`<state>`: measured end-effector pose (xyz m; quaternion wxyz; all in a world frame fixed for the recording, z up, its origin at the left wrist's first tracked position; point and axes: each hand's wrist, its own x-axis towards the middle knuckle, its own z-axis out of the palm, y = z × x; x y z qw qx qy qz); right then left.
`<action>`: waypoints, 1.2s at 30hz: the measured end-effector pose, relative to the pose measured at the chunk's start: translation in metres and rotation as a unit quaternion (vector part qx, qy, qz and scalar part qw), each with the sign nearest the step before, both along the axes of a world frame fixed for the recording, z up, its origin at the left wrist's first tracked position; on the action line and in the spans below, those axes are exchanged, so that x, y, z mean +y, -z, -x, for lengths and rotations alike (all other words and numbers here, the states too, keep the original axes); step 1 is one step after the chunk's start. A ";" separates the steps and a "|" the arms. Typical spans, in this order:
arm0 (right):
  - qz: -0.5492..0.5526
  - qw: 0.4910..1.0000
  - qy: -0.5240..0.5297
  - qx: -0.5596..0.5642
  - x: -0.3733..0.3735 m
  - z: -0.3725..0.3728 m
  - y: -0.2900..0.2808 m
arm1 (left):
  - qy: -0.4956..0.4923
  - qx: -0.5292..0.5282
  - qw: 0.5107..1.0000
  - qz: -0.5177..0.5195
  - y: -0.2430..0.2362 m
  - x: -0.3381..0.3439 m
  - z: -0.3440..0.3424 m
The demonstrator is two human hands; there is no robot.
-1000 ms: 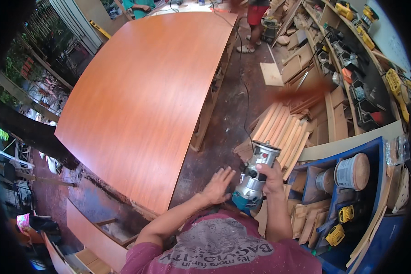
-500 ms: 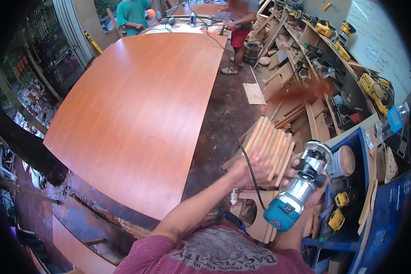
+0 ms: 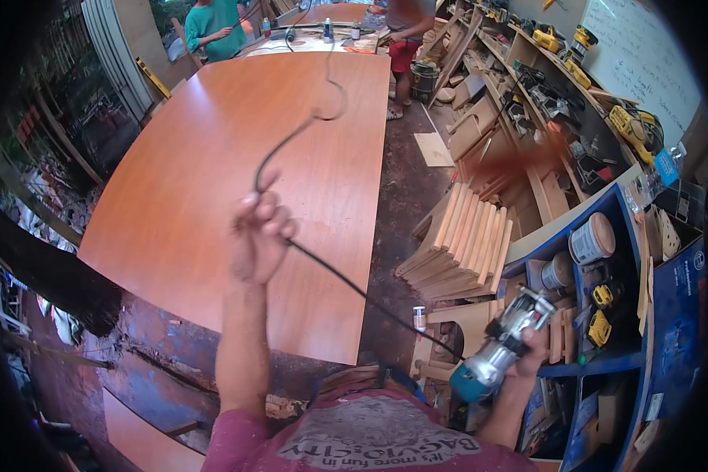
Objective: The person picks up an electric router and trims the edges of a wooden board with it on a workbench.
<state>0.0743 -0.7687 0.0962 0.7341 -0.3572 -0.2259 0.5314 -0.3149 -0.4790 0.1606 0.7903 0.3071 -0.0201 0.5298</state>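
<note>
My right hand (image 3: 536,346) grips a teal and silver trim router (image 3: 499,352), held low at my right side above the blue shelf unit (image 3: 669,315). Its black power cord (image 3: 354,285) runs from the router up to my left hand (image 3: 259,236), which is raised and closed around the cord over the near end of a large orange-brown wooden tabletop (image 3: 236,181). Beyond my left hand the cord curls up and away over the tabletop.
Stacked wooden slats (image 3: 464,240) lean on the floor between the tabletop and the shelves. Shelves (image 3: 574,86) with yellow power tools line the right wall. Two people (image 3: 216,23) stand at the far end by a workbench. Round tins (image 3: 591,238) sit on the blue shelf.
My left hand has left the router, taken hold of the cord and lifted it up over the tabletop. The router has swung out to my right in my right hand.
</note>
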 end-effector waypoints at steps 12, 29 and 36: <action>0.215 0.957 0.033 -0.190 -0.023 0.103 0.029 | -0.141 0.235 0.916 0.292 0.135 0.015 0.193; 0.545 0.638 0.088 -0.537 -0.026 0.330 0.037 | 0.170 0.323 0.928 0.070 0.045 0.036 0.272; 0.334 0.901 0.239 -0.136 -0.050 0.327 0.066 | 0.221 0.192 0.947 0.134 0.069 0.020 0.299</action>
